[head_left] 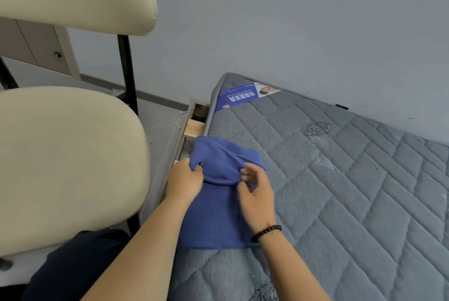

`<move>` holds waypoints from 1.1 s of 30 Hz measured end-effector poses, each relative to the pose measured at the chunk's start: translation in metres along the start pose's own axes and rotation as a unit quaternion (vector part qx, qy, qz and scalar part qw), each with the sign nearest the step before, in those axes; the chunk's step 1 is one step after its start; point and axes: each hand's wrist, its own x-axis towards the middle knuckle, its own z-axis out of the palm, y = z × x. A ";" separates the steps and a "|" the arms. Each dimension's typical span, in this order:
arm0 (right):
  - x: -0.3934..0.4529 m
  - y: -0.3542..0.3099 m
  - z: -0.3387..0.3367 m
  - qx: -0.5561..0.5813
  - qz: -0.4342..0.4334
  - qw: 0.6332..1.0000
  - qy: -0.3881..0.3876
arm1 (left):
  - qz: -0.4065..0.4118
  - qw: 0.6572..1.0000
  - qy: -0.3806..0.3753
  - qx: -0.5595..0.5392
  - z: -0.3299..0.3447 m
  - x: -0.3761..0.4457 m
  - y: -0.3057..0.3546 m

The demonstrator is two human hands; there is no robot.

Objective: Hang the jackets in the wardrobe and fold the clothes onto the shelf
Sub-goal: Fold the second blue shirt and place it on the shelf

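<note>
Head view shows us mid-fold: our left hand [184, 180] grips the blue garment [216, 203] at the mattress's [352, 191] left edge, right hand [255, 193] loose-fingered on it, shelving and jackets seemingly undone.

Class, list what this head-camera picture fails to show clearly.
- Wardrobe and shelf: outside the head view.
- Blue cloth: folded over, so its garment type is hidden.
- Right hand: fingers motion-blurred, grip unclear.
- Mattress: cut off by right and bottom edges.
- Chair: cut off at left edge.
</note>
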 end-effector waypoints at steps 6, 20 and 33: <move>0.012 0.035 -0.033 -0.086 0.061 0.994 0.020 | 0.009 0.997 0.009 0.076 0.013 -0.003 0.004; 0.092 0.035 -0.085 -0.104 0.090 0.979 -0.154 | 0.518 0.767 -0.178 0.334 0.078 -0.072 -0.025; 0.169 0.014 -0.070 -0.162 0.166 0.962 -0.145 | 0.584 0.681 -0.217 0.384 0.078 -0.063 -0.040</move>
